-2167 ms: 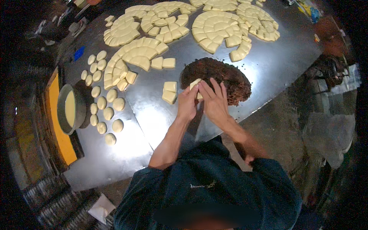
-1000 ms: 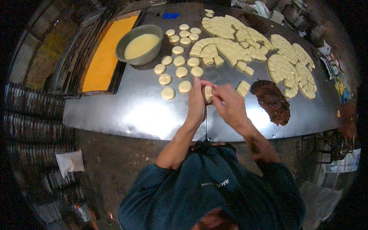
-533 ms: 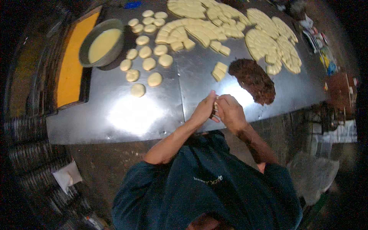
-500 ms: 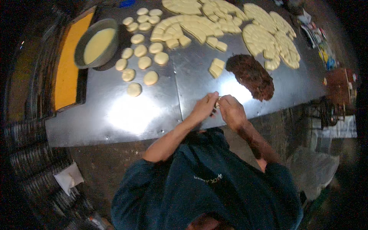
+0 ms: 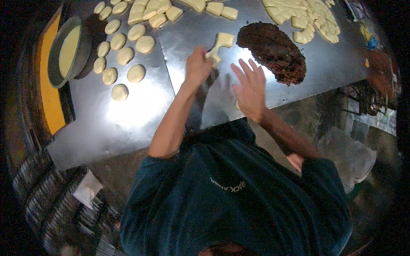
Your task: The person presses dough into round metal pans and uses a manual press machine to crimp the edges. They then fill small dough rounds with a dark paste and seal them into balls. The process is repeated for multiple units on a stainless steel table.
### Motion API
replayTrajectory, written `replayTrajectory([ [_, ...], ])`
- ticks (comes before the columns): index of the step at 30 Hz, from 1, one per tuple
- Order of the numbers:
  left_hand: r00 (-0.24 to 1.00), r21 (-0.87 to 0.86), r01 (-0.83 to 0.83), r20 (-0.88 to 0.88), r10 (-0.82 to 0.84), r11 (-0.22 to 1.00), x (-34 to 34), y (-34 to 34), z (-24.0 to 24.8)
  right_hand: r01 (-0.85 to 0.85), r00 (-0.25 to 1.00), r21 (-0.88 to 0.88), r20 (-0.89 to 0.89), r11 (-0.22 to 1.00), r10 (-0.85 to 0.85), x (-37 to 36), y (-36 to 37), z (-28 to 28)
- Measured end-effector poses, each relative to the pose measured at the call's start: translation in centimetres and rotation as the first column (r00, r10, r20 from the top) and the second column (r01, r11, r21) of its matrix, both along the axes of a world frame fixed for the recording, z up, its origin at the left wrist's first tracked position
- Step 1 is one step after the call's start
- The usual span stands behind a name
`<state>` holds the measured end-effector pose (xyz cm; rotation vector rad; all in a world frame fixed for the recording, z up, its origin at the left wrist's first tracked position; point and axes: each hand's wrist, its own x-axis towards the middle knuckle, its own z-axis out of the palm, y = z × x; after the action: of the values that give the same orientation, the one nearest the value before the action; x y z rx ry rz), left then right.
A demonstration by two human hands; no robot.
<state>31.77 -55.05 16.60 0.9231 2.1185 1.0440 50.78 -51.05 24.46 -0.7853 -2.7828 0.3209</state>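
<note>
My left hand point(image 5: 199, 70) is closed on the near-left corner of a pale dough piece point(image 5: 224, 40) on the metal table, and the dough is stretched there. To its right, my right hand point(image 5: 250, 87) is held over the table with its fingers spread, a little blurred. A bit of something pale point(image 5: 237, 105) shows by the edge of the right palm, mostly hidden under it. Beyond the right hand lies a mound of dark brown, crumbly filling point(image 5: 273, 51). Several round dough balls point(image 5: 136, 73) sit on the table to the left.
A deep bowl of pale yellow liquid point(image 5: 69, 53) stands at the table's left end, by a yellow panel point(image 5: 47, 85). Cut dough sheets point(image 5: 294, 15) cover the far side. The metal table's point(image 5: 98, 141) near edge runs just in front of me.
My hands have come apart from being together near the table edge. The left moved forward and took hold of the dough piece; the right opened. The view has shifted forward and right.
</note>
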Motion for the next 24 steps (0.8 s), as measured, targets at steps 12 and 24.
replayTrajectory([
  [12, 0.889, -0.081, 0.154, -0.424, -0.173, 0.985, -0.8, -13.1, 0.7, -0.092, 0.991, -0.121, 0.082, 0.988, 0.103, 0.3, -0.5, -7.9],
  [24, 0.702, 0.07, -0.578, 0.552, 0.451, 0.813, -4.8, -33.4, 1.8, -0.219, 0.842, -0.396, 0.384, 0.892, 0.378, -0.2, -3.2, -2.1],
])
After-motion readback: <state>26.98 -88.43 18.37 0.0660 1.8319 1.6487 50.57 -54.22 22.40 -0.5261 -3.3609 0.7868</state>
